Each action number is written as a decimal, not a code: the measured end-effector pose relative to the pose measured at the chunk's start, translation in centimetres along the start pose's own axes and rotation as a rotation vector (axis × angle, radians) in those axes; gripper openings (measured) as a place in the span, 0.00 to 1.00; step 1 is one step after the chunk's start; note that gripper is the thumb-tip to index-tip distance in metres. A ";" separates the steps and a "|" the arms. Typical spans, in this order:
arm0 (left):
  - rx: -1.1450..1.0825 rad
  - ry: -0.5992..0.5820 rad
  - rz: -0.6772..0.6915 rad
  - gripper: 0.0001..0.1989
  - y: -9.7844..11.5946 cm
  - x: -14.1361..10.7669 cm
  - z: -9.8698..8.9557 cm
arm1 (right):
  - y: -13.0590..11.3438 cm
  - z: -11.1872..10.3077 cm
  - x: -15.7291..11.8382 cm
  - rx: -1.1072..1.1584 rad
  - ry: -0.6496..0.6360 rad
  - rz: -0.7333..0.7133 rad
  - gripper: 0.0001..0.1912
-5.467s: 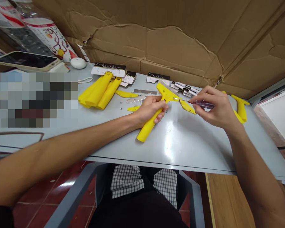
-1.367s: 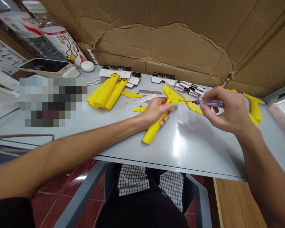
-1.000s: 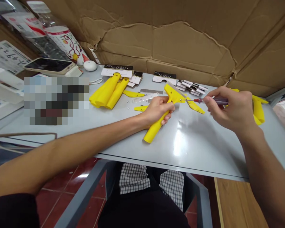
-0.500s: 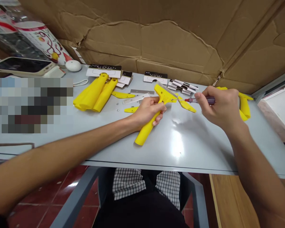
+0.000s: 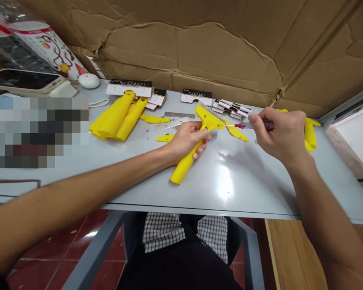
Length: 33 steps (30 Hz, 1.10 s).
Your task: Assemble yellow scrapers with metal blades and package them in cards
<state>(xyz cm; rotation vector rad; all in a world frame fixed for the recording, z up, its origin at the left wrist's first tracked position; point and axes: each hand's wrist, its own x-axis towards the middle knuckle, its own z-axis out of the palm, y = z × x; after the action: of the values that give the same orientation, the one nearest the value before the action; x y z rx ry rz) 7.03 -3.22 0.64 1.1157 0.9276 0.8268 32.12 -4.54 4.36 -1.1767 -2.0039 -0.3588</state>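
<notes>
Both grips are clamped in the head view: the yellow scraper (image 5: 185, 164) is held round its handle by the left hand (image 5: 188, 141), and the screwdriver (image 5: 241, 125) is pinched by the right hand (image 5: 280, 135). The scraper is held tilted over the tabletop (image 5: 260, 197), its head angled away from the wearer. Its head is met near the right end by the screwdriver's tip; whether a screw is engaged cannot be told.

Just right of the scraper's head, a yellow plate (image 5: 238, 134) is seen. To its left are laid a clear strip (image 5: 169, 124), a metal strip (image 5: 179, 114) and small hardware (image 5: 148, 138); farther left, yellow handles (image 5: 117, 121) are grouped. Behind it, printed cards (image 5: 196, 97) are placed, backed by cardboard (image 5: 218, 52). Well to its right, yellow pieces (image 5: 310, 137) are partly hidden by the right hand.
</notes>
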 end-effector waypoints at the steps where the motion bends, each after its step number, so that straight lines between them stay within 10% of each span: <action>1: -0.006 0.006 0.000 0.10 0.1 0.0 0.0 | 0.0 -0.1 0.0 -0.001 -0.010 -0.004 0.15; 33: -0.019 0.029 -0.006 0.10 0.3 -0.1 0.1 | -0.1 -0.5 0.1 0.101 -0.153 -0.045 0.05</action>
<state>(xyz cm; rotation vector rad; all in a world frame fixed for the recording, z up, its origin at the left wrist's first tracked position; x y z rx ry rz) 7.08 -3.30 0.97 1.0865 0.9450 0.8474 32.19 -4.81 4.76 -1.1266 -2.1574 -0.1926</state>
